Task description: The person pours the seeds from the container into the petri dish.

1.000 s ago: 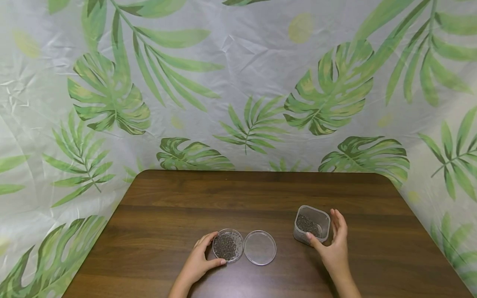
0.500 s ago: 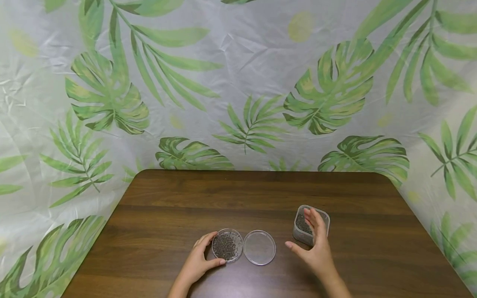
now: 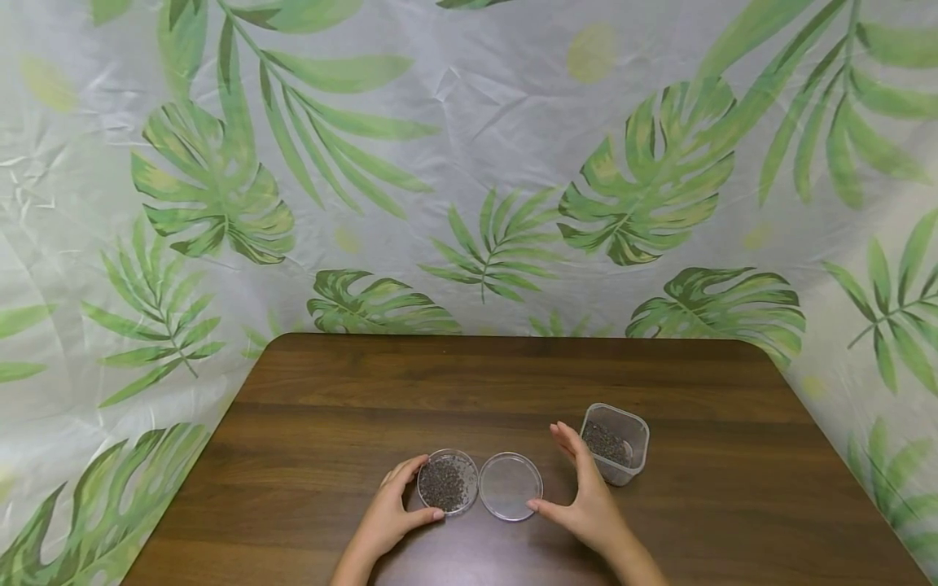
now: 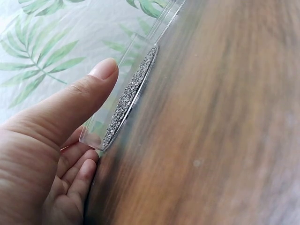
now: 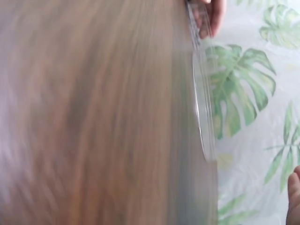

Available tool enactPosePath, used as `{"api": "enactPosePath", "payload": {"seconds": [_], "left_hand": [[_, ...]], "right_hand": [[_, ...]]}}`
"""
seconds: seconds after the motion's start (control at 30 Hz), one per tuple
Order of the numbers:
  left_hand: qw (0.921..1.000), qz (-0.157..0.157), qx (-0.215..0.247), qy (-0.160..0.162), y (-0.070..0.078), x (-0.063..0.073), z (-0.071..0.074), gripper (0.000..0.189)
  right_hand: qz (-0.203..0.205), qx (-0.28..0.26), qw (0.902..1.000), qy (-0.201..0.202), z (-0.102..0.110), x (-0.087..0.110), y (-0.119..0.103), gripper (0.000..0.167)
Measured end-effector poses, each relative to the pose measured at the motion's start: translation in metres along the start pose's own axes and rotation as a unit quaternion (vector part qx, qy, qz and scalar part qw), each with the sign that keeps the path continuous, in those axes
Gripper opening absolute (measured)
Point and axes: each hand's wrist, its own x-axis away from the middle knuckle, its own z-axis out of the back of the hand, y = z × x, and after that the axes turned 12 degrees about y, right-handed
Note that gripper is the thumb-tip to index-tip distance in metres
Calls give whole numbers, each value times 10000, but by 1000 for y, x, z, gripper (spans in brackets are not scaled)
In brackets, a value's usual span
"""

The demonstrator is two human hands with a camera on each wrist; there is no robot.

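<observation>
A clear petri dish (image 3: 471,470) partly filled with dark gravel-like grains lies on the table, with my left hand (image 3: 390,511) holding it by the rim between thumb and fingers. The left wrist view shows the thumb along the near side of the dish (image 4: 122,61). Touching its right edge is a flat clear round lid (image 3: 510,487). My right hand (image 3: 592,506) hovers with fingers spread, the thumb tip right at the lid's right rim. In the right wrist view only a bit of that hand (image 5: 294,199) shows, apart from the lid (image 5: 205,110).
Behind the right hand stands a square translucent plastic tub (image 3: 637,443) with more dark grains in it. The brown wooden table (image 3: 352,382) reaches back to a leaf-patterned curtain (image 3: 484,130).
My right hand has let go of the square tub and moved left to the lid's right edge. The left hand stays on the petri dish.
</observation>
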Motion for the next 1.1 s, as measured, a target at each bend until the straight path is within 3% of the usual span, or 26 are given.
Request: {"api": "enactPosePath", "payload": {"seconds": [0.07, 0.3, 0.5, 0.63, 0.87, 1.1], "left_hand": [[10000, 33, 8, -37, 0, 0, 0, 82], [10000, 69, 28, -54, 1, 0, 0, 83], [9999, 92, 32, -56, 1, -1, 0, 82], [9999, 112, 20, -60, 1, -1, 0, 82], [10000, 24, 49, -24, 2, 0, 0, 83], [10000, 13, 30, -1, 2, 0, 1, 83]], "right_hand": [[-48, 96, 9999, -99, -4, 4, 11, 105], [-222, 377, 9984, -355, -8, 3, 0, 101], [-338, 362, 9981, -370, -18, 19, 39, 105], [-604, 319, 9965, -475, -22, 25, 51, 104], [-1068, 450, 9909, -689, -26, 28, 51, 104], [-1244, 615, 9860, -922, -27, 27, 51, 106]]}}
